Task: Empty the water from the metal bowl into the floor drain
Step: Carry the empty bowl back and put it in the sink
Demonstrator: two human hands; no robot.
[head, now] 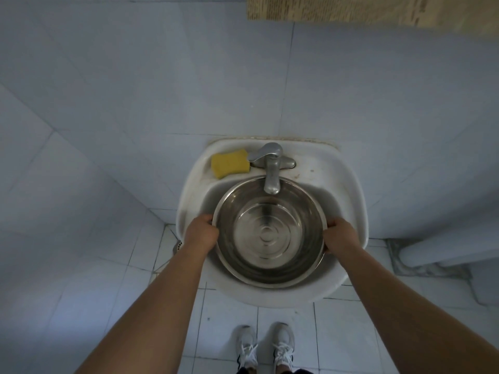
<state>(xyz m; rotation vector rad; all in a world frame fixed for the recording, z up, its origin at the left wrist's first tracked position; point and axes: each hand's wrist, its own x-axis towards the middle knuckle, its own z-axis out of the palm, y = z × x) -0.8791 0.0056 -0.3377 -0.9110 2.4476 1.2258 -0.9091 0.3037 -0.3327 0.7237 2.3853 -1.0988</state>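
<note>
A round metal bowl (pixel 268 230) with clear water in its bottom sits in the white wall sink (pixel 348 201), under the faucet spout. My left hand (pixel 202 233) grips the bowl's left rim and my right hand (pixel 340 237) grips its right rim. The bowl is level. A small part of the floor drain (pixel 177 246) shows on the tiled floor left of the sink, mostly hidden behind my left forearm and the sink edge.
A chrome faucet (pixel 271 168) overhangs the bowl's far rim. A yellow sponge (pixel 229 162) lies on the sink's back left ledge. Tiled walls stand behind and to the left. A white fixture (pixel 442 252) stands at the right. My shoes (pixel 266 346) are below the sink.
</note>
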